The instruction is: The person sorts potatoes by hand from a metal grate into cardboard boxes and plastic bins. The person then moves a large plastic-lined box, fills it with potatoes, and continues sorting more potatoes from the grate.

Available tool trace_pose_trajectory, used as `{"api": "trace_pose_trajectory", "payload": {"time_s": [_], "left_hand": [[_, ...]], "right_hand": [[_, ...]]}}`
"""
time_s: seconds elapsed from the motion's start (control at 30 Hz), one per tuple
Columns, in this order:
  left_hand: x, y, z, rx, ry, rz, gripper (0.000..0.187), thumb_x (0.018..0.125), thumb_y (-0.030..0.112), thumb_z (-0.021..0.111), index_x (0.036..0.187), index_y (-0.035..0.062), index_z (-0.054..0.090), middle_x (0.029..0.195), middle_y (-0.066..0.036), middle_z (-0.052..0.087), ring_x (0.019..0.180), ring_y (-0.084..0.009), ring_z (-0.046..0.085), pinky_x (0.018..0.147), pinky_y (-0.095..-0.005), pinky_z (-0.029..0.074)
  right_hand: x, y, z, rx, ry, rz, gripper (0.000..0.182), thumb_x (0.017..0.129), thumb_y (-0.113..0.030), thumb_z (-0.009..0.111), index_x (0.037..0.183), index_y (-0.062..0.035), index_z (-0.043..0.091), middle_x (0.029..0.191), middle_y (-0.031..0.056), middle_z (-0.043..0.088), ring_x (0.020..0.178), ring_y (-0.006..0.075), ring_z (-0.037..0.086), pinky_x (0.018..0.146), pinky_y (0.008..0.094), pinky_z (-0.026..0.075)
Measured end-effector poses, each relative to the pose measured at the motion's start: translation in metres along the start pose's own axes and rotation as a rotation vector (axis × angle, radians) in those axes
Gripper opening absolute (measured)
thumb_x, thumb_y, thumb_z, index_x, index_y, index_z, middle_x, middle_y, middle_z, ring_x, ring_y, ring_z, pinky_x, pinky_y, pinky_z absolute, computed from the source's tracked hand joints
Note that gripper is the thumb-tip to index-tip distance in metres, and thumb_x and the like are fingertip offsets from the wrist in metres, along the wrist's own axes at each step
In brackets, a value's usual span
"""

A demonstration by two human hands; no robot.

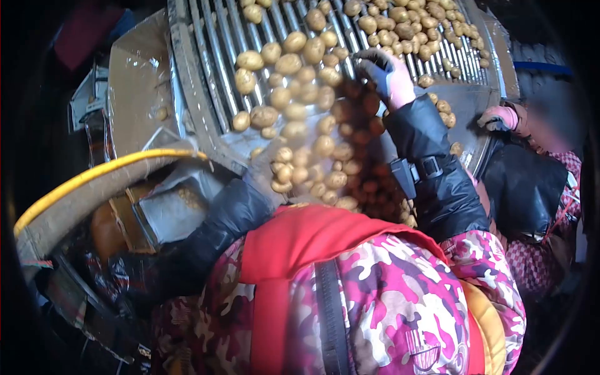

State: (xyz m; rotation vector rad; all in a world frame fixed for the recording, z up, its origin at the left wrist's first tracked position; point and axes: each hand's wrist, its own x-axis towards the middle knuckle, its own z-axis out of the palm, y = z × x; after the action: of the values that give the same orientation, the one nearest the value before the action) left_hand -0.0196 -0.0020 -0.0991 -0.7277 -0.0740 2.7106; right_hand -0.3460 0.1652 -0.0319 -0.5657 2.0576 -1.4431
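My right hand (389,76), in a pink and grey glove, reaches over the metal roller bars (215,62). Its fingers are apart and bent, and no potato shows in them. Potatoes (289,64) lie on the rollers just left of it. My left hand (265,167) is a grey blur at the lower end of the rollers, beside a cluster of potatoes (283,172); its fingers cannot be made out. Between my arms many potatoes (335,180) lie in a heap, partly in dark shadow and partly blurred.
A denser mass of potatoes (406,28) covers the upper right rollers. On the right is a co-worker's gloved hand (499,117). A cardboard box (140,87) stands at left, above a curved yellow-edged rim (94,174). An open lined box (172,212) sits beside my left sleeve.
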Motion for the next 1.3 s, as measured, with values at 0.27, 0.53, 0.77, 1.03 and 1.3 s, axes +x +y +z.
{"api": "trace_pose_trajectory", "payload": {"time_s": [0.27, 0.53, 0.77, 1.03, 1.3], "left_hand": [[-0.103, 0.001, 0.021, -0.132, -0.024, 0.285, 0.044, 0.103, 0.043, 0.057, 0.129, 0.0078, 0.062, 0.113, -0.015, 0.059, 0.103, -0.0338, 0.06, 0.073, -0.0417, 0.062], [-0.109, -0.02, 0.004, -0.147, 0.091, 0.356, 0.048, 0.1, 0.051, 0.059, 0.133, 0.015, 0.061, 0.114, -0.015, 0.064, 0.1, -0.0299, 0.06, 0.07, -0.0436, 0.063], [-0.148, -0.032, -0.026, -0.137, 0.118, 0.359, 0.048, 0.099, 0.049, 0.062, 0.134, 0.0148, 0.062, 0.125, -0.022, 0.061, 0.096, -0.0297, 0.061, 0.064, -0.0341, 0.062], [-0.248, -0.021, -0.088, -0.28, 0.376, 0.771, 0.044, 0.102, 0.047, 0.057, 0.131, 0.0138, 0.062, 0.124, -0.022, 0.064, 0.109, -0.0368, 0.064, 0.085, -0.0472, 0.063], [-0.296, -0.018, -0.136, 0.123, 1.097, 0.889, 0.091, 0.092, 0.061, 0.064, 0.162, 0.0149, 0.027, 0.165, -0.027, 0.023, 0.143, -0.0436, 0.041, 0.114, -0.0547, 0.039]], "right_hand": [[-0.094, -0.028, 0.015, -0.522, -0.275, 0.019, 0.024, 0.094, -0.019, 0.071, 0.113, -0.0044, 0.074, 0.088, 0.0088, 0.074, 0.078, 0.0188, 0.069, 0.073, 0.0343, 0.056], [-0.156, -0.023, 0.079, -1.466, -0.821, -0.355, 0.023, 0.089, -0.025, 0.058, 0.102, -0.0102, 0.069, 0.1, 0.0124, 0.07, 0.091, 0.0305, 0.069, 0.073, 0.0451, 0.055], [-0.164, 0.012, 0.092, -1.688, -0.723, -0.459, 0.019, 0.088, -0.023, 0.059, 0.093, -0.0102, 0.073, 0.099, 0.0095, 0.071, 0.095, 0.0277, 0.068, 0.07, 0.0419, 0.053], [-0.164, -0.068, 0.117, -1.023, -0.583, -0.307, 0.025, 0.084, -0.025, 0.074, 0.103, -0.0073, 0.074, 0.088, 0.0154, 0.073, 0.082, 0.0359, 0.072, 0.072, 0.0451, 0.057], [-0.162, -0.091, 0.247, -0.254, -0.819, -0.313, 0.048, 0.091, -0.031, 0.075, 0.128, -0.0008, 0.066, 0.113, 0.0235, 0.073, 0.106, 0.0344, 0.071, 0.092, 0.0414, 0.055]]}}
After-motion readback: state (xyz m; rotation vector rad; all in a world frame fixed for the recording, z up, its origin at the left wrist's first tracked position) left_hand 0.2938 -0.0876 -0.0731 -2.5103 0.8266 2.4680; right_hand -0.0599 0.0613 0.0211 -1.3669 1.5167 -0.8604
